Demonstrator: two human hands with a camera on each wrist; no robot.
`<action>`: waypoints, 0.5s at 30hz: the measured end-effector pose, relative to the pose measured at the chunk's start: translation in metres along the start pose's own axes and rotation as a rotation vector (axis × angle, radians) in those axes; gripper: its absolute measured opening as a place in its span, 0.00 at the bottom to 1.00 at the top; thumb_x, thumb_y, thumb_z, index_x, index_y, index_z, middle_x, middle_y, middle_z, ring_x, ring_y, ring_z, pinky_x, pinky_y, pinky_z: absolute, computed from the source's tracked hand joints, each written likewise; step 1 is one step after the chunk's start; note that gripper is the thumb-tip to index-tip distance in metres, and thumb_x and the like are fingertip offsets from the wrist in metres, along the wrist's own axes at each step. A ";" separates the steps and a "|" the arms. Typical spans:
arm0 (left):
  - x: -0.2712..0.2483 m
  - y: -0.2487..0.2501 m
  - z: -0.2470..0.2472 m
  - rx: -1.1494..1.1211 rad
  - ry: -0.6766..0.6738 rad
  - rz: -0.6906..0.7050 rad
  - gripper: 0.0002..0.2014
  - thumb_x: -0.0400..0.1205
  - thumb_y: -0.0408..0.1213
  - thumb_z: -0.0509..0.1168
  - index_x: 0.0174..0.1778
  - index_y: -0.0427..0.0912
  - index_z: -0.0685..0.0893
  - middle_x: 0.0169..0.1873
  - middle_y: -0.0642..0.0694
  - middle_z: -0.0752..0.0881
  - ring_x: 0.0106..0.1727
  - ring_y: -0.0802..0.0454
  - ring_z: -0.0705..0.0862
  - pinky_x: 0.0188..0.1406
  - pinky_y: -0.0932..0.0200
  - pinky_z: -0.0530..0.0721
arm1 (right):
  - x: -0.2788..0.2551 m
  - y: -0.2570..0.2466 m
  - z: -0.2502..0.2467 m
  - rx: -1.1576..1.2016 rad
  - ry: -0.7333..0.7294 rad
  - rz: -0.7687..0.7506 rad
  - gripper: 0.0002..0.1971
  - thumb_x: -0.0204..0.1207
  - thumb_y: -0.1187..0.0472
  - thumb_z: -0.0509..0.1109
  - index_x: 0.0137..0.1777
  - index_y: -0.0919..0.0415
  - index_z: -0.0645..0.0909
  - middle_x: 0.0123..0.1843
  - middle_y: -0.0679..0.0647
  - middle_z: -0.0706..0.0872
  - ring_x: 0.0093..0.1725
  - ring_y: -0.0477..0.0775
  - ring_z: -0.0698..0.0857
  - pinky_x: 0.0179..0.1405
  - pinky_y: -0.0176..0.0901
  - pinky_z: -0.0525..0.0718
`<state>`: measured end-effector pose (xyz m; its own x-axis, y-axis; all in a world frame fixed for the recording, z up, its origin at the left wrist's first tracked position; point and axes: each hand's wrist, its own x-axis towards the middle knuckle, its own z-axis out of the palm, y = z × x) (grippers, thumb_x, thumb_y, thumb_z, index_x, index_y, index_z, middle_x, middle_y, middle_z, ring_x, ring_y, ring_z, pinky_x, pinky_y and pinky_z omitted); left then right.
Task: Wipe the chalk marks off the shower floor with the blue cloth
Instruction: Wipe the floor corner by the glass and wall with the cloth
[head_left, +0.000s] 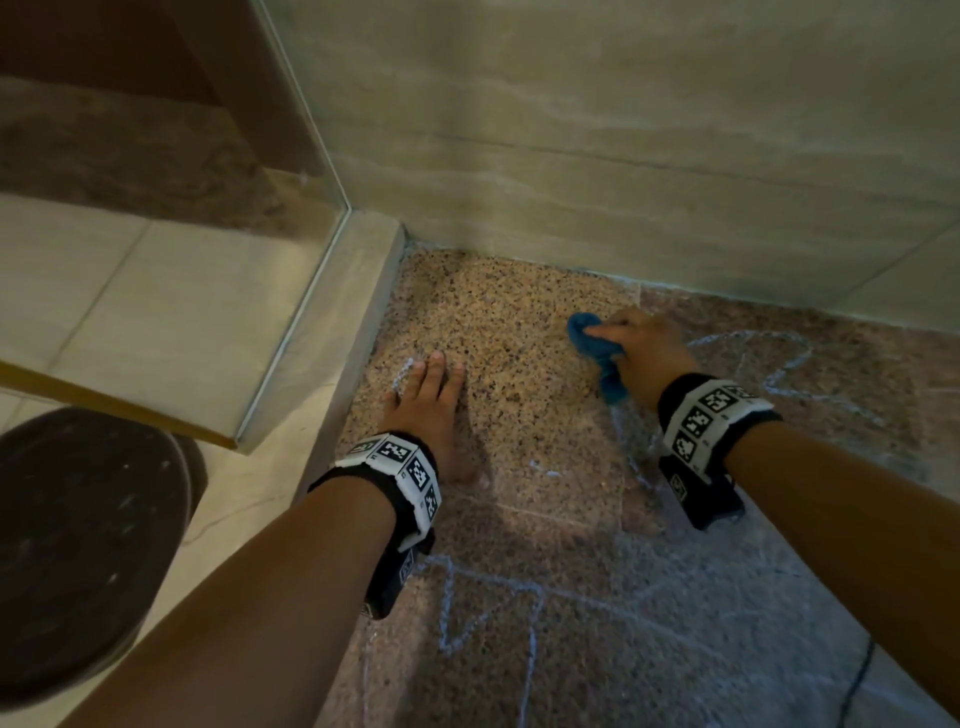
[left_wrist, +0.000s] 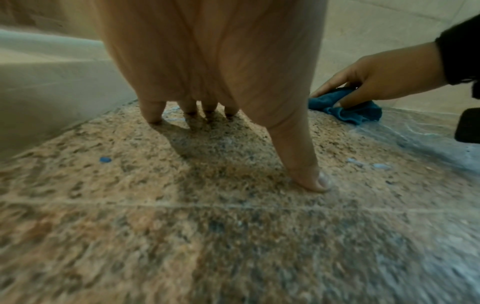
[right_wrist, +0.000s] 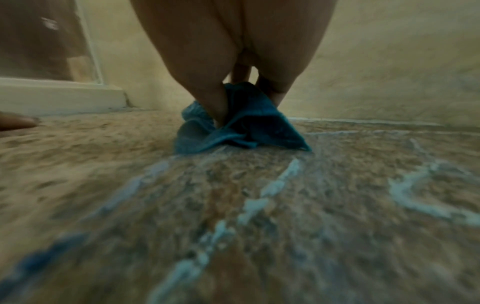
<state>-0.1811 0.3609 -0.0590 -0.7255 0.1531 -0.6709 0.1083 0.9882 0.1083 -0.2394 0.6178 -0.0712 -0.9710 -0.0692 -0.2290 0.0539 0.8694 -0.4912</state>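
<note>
A crumpled blue cloth (head_left: 597, 358) (left_wrist: 348, 109) (right_wrist: 241, 125) lies on the speckled shower floor (head_left: 519, 384) close to the back wall. My right hand (head_left: 644, 348) (left_wrist: 376, 82) presses down on it, thumb and fingers curled round the bunched fabric. My left hand (head_left: 431, 410) (left_wrist: 221, 115) rests flat on the floor to the left, fingers straight and spread, holding nothing. Pale blue chalk marks (head_left: 779, 374) (right_wrist: 272, 191) run right of and behind the cloth; more chalk lines (head_left: 478, 613) lie nearer me, and a short one (head_left: 402, 374) sits by my left fingertips.
A tiled wall (head_left: 623, 182) rises just behind the cloth. A raised stone curb (head_left: 358, 322) and a glass panel (head_left: 291, 208) bound the floor on the left. Outside the curb sits a dark round object (head_left: 83, 545). A thin black cable (head_left: 857, 680) trails at lower right.
</note>
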 end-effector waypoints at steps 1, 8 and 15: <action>0.000 0.000 0.000 0.003 0.003 -0.002 0.64 0.70 0.61 0.76 0.84 0.49 0.31 0.82 0.48 0.28 0.84 0.45 0.33 0.82 0.39 0.44 | 0.004 0.006 0.001 -0.045 0.014 -0.001 0.12 0.77 0.67 0.65 0.58 0.59 0.83 0.55 0.61 0.80 0.55 0.64 0.78 0.54 0.54 0.75; 0.001 0.000 0.001 -0.015 0.012 0.006 0.63 0.71 0.60 0.75 0.84 0.49 0.31 0.82 0.48 0.28 0.84 0.45 0.33 0.82 0.39 0.44 | -0.017 -0.002 0.012 -0.095 -0.081 -0.032 0.22 0.78 0.59 0.66 0.73 0.52 0.74 0.73 0.53 0.68 0.70 0.61 0.70 0.67 0.48 0.73; -0.002 0.001 -0.002 -0.010 0.003 0.000 0.65 0.68 0.62 0.76 0.84 0.49 0.31 0.82 0.48 0.28 0.84 0.45 0.32 0.82 0.39 0.43 | -0.007 0.002 -0.004 -0.113 -0.038 -0.109 0.20 0.79 0.73 0.62 0.67 0.58 0.80 0.70 0.58 0.76 0.67 0.61 0.75 0.68 0.44 0.70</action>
<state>-0.1807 0.3612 -0.0561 -0.7273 0.1529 -0.6691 0.1012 0.9881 0.1158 -0.2331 0.6224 -0.0674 -0.9600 -0.1824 -0.2125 -0.0796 0.9051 -0.4176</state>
